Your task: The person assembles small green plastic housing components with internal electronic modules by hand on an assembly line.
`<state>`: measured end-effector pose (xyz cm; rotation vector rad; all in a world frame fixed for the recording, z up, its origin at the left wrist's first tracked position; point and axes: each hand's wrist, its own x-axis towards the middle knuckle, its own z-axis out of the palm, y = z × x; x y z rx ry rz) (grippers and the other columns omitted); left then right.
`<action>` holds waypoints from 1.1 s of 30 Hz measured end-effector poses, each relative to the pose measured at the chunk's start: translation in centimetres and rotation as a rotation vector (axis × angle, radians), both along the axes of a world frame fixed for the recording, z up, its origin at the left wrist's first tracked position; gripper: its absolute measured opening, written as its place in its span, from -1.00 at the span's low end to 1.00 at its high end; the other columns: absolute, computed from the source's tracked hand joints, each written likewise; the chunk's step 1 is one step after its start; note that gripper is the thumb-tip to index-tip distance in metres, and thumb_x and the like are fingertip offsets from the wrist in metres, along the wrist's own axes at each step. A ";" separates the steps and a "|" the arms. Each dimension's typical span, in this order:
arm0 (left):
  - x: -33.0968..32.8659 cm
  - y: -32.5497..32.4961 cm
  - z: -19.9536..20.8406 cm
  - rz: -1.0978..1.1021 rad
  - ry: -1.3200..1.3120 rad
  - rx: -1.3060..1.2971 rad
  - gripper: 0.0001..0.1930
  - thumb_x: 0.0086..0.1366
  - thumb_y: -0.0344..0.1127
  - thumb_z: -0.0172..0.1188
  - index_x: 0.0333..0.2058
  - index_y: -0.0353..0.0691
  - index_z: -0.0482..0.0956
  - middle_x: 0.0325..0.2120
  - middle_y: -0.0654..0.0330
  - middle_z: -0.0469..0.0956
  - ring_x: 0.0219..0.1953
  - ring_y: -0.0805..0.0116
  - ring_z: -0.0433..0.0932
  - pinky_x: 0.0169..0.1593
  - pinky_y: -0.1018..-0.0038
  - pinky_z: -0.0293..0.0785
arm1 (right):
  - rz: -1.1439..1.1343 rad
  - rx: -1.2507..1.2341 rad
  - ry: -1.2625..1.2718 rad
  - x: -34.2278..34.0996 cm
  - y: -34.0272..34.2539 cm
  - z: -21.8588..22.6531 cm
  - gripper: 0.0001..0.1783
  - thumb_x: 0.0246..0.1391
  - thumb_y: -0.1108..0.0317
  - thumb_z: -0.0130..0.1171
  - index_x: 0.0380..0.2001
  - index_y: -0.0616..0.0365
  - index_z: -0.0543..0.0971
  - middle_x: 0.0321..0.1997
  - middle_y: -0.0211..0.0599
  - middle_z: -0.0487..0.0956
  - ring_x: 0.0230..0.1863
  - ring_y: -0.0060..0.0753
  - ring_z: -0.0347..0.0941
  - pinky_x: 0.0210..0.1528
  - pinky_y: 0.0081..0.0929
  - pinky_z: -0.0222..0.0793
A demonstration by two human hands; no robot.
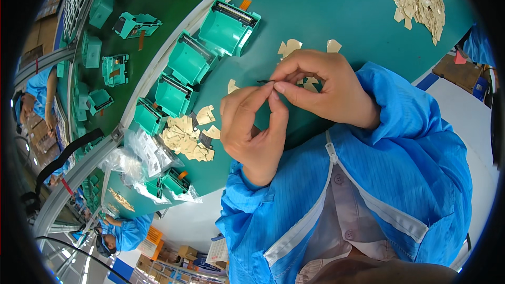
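My left hand (251, 129) and my right hand (327, 88) meet fingertip to fingertip above the green work surface (336, 13). Pinched between them is a small, thin dark piece (264, 81); its exact kind is too small to make out. Thumb and index finger are closed on both hands. Cream-coloured flat pieces (290, 47) lie just beyond my right hand, and a few more show partly hidden beneath it. To the left of my left hand is a heap of similar cream pieces (184, 138) with some dark ones mixed in.
Several green plastic housings (227, 27) with black rollers line the surface's left edge. Clear plastic bags (142, 152) lie near left. A large cream pile (418, 0) sits far right. More housings (138, 25) rest on the belt beyond the metal rail. Co-workers in blue (131, 231) are at left.
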<state>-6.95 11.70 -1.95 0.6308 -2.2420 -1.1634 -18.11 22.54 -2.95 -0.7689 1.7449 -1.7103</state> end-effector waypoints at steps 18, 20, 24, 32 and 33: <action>0.5 -0.5 -0.4 0.009 0.089 0.538 -0.80 0.21 -0.69 0.22 -0.19 -0.42 0.65 -0.25 0.10 0.62 -0.19 0.40 0.59 -0.07 0.51 0.51 | 0.094 -0.029 -0.295 -0.4 0.0 -0.5 -0.87 0.21 0.51 0.17 -0.21 0.34 0.57 -0.26 -0.26 0.64 -0.18 -0.54 0.59 -0.12 -0.58 0.51; 1.0 -0.6 -0.1 0.011 0.088 0.582 -0.83 0.26 -0.67 0.19 -0.17 -0.44 0.63 -0.26 0.10 0.61 -0.17 0.39 0.59 -0.05 0.50 0.51 | 0.075 -0.065 -0.329 -0.4 0.0 -0.5 -0.89 0.23 0.49 0.17 -0.22 0.31 0.57 -0.26 -0.28 0.64 -0.21 -0.57 0.58 -0.14 -0.59 0.51; 1.6 -0.8 -0.1 0.074 0.172 0.768 -0.83 0.29 -0.63 0.17 -0.14 -0.44 0.62 -0.27 0.11 0.61 -0.18 0.41 0.59 -0.02 0.52 0.50 | -0.037 0.076 0.016 -1.1 0.3 -1.4 -0.88 0.14 0.58 0.13 -0.24 0.22 0.54 -0.28 -0.30 0.60 -0.30 -0.52 0.55 -0.22 -0.55 0.48; 1.7 -1.0 0.0 0.203 0.194 -0.703 -0.53 0.04 -0.39 0.43 -0.05 -0.06 0.51 -0.25 0.22 0.54 -0.14 0.25 0.43 0.09 0.25 0.34 | 0.075 0.076 0.535 -2.0 1.9 -0.6 -0.93 0.12 0.50 0.14 -0.31 0.14 0.55 -0.31 -0.35 0.56 -0.17 -0.41 0.45 -0.01 -0.37 0.28; 1.4 -1.1 -0.2 0.239 0.272 -1.022 -0.53 0.04 -0.33 0.44 -0.07 0.01 0.47 -0.25 0.26 0.53 -0.14 0.29 0.41 0.12 0.23 0.31 | 0.078 0.070 0.540 -1.6 1.8 -0.4 -0.93 0.12 0.50 0.14 -0.31 0.14 0.55 -0.31 -0.35 0.56 -0.17 -0.41 0.45 -0.01 -0.37 0.28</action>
